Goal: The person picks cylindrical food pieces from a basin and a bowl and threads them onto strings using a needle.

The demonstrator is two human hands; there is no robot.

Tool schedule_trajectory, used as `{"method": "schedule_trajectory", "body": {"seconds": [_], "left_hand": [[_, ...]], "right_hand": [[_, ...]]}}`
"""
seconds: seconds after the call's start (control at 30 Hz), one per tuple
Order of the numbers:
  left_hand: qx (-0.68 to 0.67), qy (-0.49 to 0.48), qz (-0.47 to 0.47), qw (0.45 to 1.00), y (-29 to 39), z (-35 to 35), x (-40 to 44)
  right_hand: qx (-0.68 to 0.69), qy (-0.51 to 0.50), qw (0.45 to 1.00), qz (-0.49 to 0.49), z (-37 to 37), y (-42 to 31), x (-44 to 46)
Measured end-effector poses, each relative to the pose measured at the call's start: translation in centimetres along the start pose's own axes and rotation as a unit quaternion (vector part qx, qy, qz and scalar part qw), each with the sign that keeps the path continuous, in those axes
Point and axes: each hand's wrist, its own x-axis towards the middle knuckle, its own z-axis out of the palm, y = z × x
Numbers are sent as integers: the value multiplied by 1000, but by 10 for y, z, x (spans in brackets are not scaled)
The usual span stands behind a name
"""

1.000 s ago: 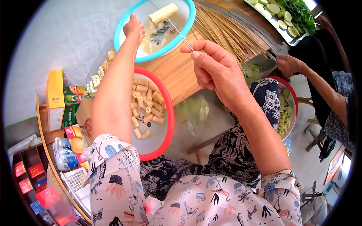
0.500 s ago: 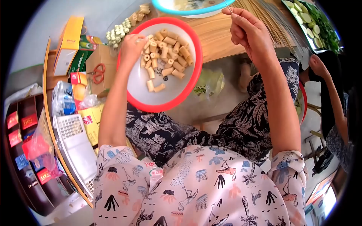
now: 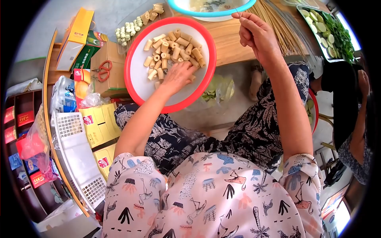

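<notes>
My left hand (image 3: 179,76) reaches down into the red-rimmed basin (image 3: 211,49), its fingers on the short tan tubular pieces (image 3: 171,44); whether it grips one is hidden. Up at the right, my right hand (image 3: 256,33) pinches a thin skewer at the near edge of the blue-rimmed basin (image 3: 210,13). The skewer's far part is hard to make out over that basin. Long thin sticks (image 3: 279,29) lie on the wooden table (image 3: 228,43) just beyond my right hand.
A tray of sliced vegetables and greens (image 3: 337,35) is at the upper right, near another person's arm (image 3: 362,99). White knotted pieces (image 3: 129,31) lie behind the red basin. Red scissors (image 3: 104,71) rest on a carton at the left. A bag of leaves (image 3: 219,88) is below the table.
My left hand moved from above the blue-rimmed basin to the red basin's left rim, then inward onto the pieces. The view has shifted; my right hand still holds the skewer.
</notes>
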Motion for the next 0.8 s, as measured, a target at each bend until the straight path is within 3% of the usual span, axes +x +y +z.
{"method": "schedule_trajectory", "body": {"seconds": [0.07, 0.27, 0.3, 0.33, 0.37, 0.4, 0.47, 0.5, 0.53, 0.6, 0.77, 0.8], "left_hand": [[22, -12, 5, 1000, 0, 1, 1], [-78, -32, -56, 995, -12, 10, 5], [-181, -3, -156, 971, -14, 7, 7], [-280, 26, -252, 926, -17, 3, 9], [-504, 5, -332, 797, -25, -6, 7], [-501, 4, -328, 801, -29, -16, 5], [-761, 139, -304, 556, -40, -34, 6], [-802, 169, -302, 488, -46, -43, 12], [-800, 170, -297, 493, -46, -57, 21], [-855, 189, -257, 409, -48, -81, 42], [-850, 234, -260, 395, -76, -92, 132], [-848, 221, -249, 412, -79, -95, 151]], "right_hand": [[-6, 6, 1000, -2, 1, -2, -1], [-2, 6, 1000, -12, -2, -3, -2], [-1, 8, 1000, -14, -3, -4, -3], [-1, 10, 1000, -11, -3, -5, -4], [0, 12, 1000, -10, -2, -6, -4], [2, 15, 1000, -16, -1, -8, -5], [-16, 26, 1000, 4, 2, -11, -7], [-29, 28, 999, 6, 2, -13, -7], [-29, 27, 999, -1, 3, -14, -8], [-27, 32, 999, 11, 3, -17, -9], [-6, 48, 999, 17, 0, -19, -9], [2, 53, 998, 22, -1, -20, -9]]}}
